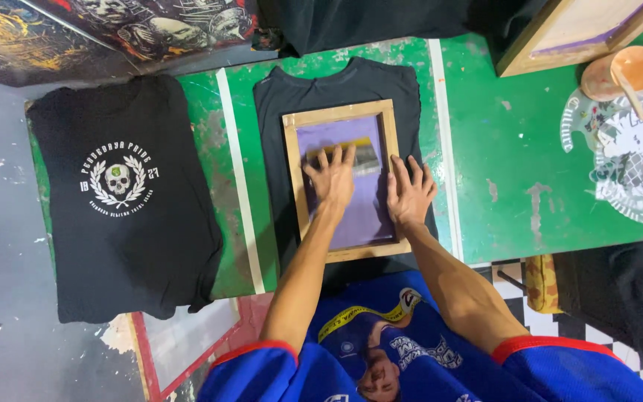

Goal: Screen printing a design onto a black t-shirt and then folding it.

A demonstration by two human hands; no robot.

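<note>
A wooden screen frame (292, 160) with purple mesh lies on a black T-shirt (336, 78) spread flat on the green table (500, 149). My left hand (333, 180) is inside the frame, fingers spread over a squeegee (362, 154) with a yellow top edge, pressing it on the mesh. My right hand (409, 195) lies flat with its fingers apart on the frame's right rail. To the left lies a second black T-shirt (124, 238) with a white skull-and-wreath print on its chest.
Another wooden screen frame (560, 37) leans at the table's far right corner. Beside it stands an orange-stained cup (623, 71) with a stick in it, above white printed marks (634, 164) on the table. A red-edged frame (180, 339) stands on the floor at lower left.
</note>
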